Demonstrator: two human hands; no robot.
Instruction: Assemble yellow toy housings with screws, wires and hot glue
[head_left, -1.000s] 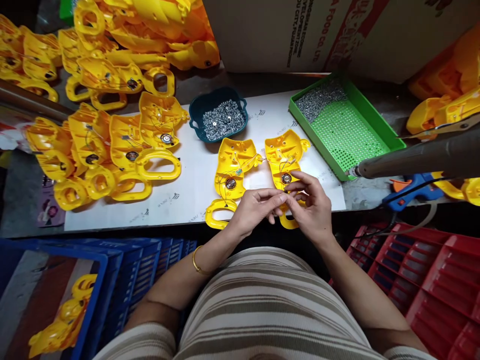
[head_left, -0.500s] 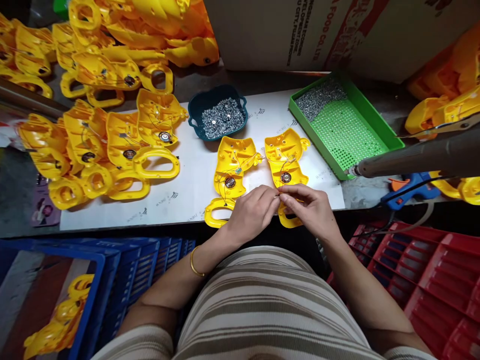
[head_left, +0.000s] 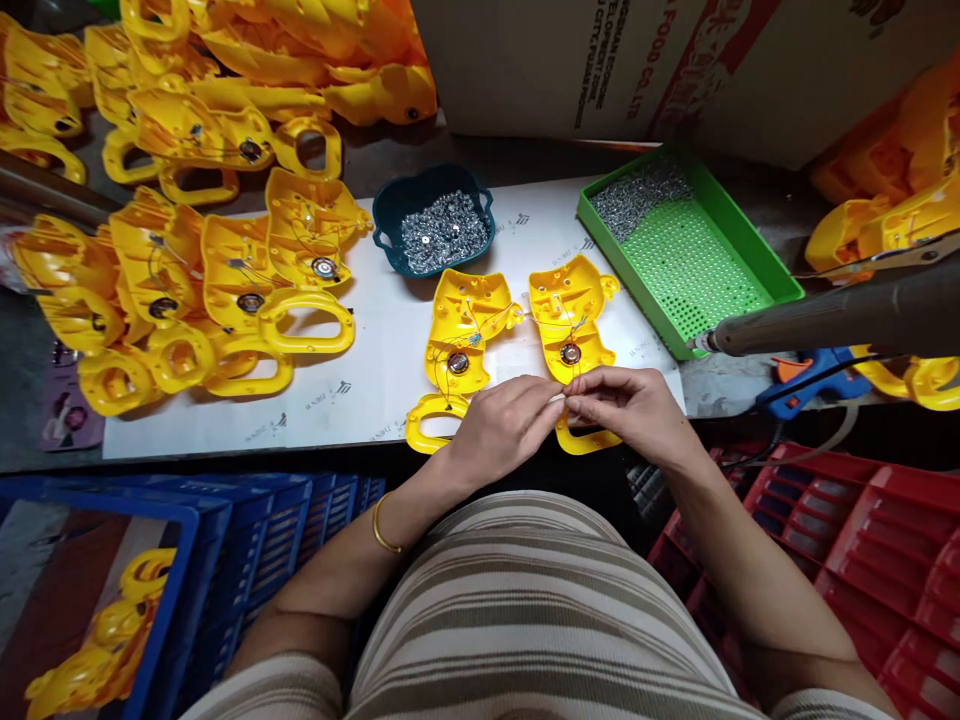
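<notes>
My left hand (head_left: 504, 424) and my right hand (head_left: 636, 412) meet fingertip to fingertip, both closed in a pinch. Between them are thin wires coming from the right yellow plastic shell half (head_left: 571, 318); a tiny pale bit also shows at the left fingertips, too small to name. This shell lies open side up, with a round speaker (head_left: 571, 355) inside. Its yellow handle ring (head_left: 589, 441) is partly hidden below my hands. Left of it lies a similar yellow shell half (head_left: 466, 325) with wires, a speaker and a handle ring (head_left: 420, 425).
A dark bowl (head_left: 386, 225) of small screws and a green tray (head_left: 750, 255) with small metal parts stand behind. Several yellow shells (head_left: 240, 270) crowd the left. A blue glue gun (head_left: 814, 385) lies right. Blue (head_left: 247, 560) and red crates (head_left: 840, 560) flank me below.
My hands stay together at the right shell's lower end, with a slight shift of the fingers; the right hand has moved a little rightward. The view has shifted slightly.
</notes>
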